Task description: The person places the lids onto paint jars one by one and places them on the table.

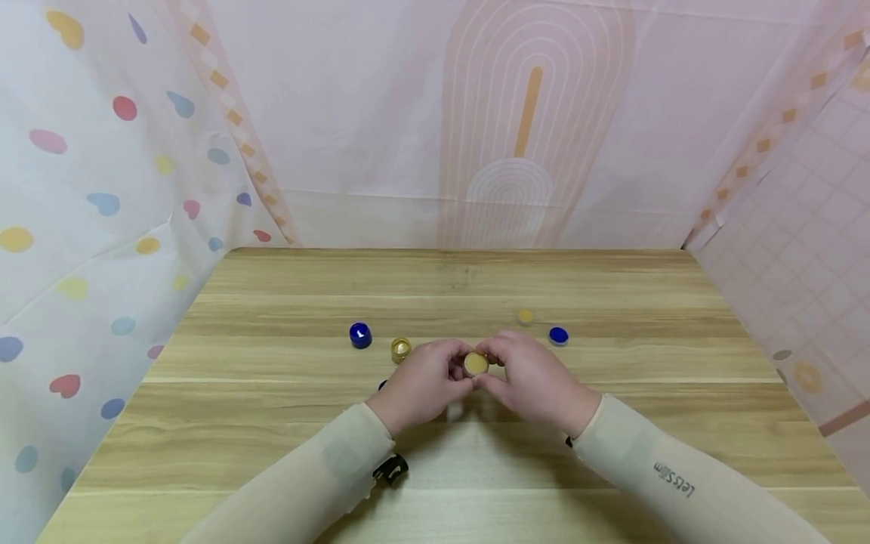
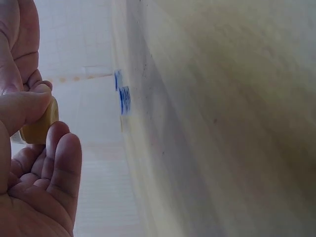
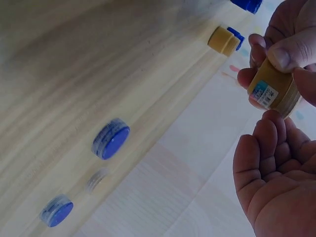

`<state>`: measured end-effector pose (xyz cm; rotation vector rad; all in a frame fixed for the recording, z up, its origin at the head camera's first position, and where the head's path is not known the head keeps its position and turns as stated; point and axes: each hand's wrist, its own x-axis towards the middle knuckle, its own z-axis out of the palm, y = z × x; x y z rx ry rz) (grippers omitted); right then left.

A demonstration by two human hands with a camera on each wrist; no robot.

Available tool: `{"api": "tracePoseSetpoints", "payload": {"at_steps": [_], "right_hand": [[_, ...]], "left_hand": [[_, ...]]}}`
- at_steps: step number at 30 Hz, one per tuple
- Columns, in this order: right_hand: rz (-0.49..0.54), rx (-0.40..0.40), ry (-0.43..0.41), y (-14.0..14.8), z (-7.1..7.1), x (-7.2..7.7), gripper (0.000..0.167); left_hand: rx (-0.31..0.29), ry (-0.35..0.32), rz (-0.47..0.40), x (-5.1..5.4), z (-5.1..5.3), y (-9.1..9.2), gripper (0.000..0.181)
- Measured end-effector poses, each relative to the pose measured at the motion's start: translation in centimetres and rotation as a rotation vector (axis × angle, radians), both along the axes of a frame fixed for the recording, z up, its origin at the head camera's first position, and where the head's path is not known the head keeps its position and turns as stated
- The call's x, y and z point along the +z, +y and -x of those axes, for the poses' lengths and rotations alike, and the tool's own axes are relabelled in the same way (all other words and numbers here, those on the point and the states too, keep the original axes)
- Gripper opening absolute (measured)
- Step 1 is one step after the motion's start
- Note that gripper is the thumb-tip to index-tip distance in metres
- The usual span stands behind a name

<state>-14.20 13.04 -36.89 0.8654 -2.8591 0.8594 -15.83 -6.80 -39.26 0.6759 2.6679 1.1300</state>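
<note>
Both hands meet over the table around a small yellow paint jar (image 3: 270,81) with a printed label. Its ridged clear-rimmed lid (image 1: 476,364) sits on top, facing up. My left hand (image 1: 430,381) grips the jar's body, thumb pressed on its side. At the lid, my right hand (image 1: 533,381) pinches with thumb and fingertips. Left of the hands stand a blue paint jar (image 1: 360,335) and an uncapped gold-yellow jar (image 1: 400,350). A dark blue piece (image 1: 383,384) shows beside the left wrist, mostly hidden.
Beyond the right hand lie a yellow lid (image 1: 526,316) and a blue lid (image 1: 559,336). The right wrist view shows a second blue lid (image 3: 57,211). Patterned cloth (image 1: 367,113) hangs behind the wooden table (image 1: 272,431) and at both sides.
</note>
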Motion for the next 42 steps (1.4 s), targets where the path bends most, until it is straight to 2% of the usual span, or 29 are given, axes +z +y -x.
{"api": "tracePoseSetpoints", "payload": {"at_steps": [7, 10, 18, 23, 30, 33, 36, 42], "right_hand": [[-0.001, -0.011, -0.024, 0.0, 0.5, 0.4, 0.022], [-0.008, -0.015, -0.03, 0.1, 0.7, 0.5, 0.023], [-0.022, -0.032, -0.025, 0.4, 1.0, 0.7, 0.023], [-0.023, -0.047, -0.05, 0.7, 1.3, 0.7, 0.023], [-0.045, -0.129, -0.11, 2.7, 2.2, 0.5, 0.029], [-0.04, -0.165, -0.142, 4.3, 2.6, 0.3, 0.03], [-0.038, -0.201, -0.16, 6.1, 2.8, 0.0, 0.032], [-0.084, -0.276, -0.202, 9.6, 3.2, -0.3, 0.031]], "left_hand": [[-0.017, 0.035, 0.027, 0.7, 0.2, -0.1, 0.022], [-0.019, 0.026, 0.043, 0.8, 0.3, -0.3, 0.026], [0.031, 0.019, 0.129, 1.1, 0.3, -1.1, 0.046], [0.053, 0.045, 0.156, 1.3, 0.4, -1.6, 0.049], [0.044, 0.166, 0.252, 1.8, 0.6, -3.4, 0.06], [0.03, 0.243, 0.291, 1.8, 1.0, -4.5, 0.067], [0.027, 0.291, 0.321, 1.7, 1.4, -5.7, 0.075], [0.051, 0.302, 0.363, 1.3, 2.2, -8.3, 0.085]]}}
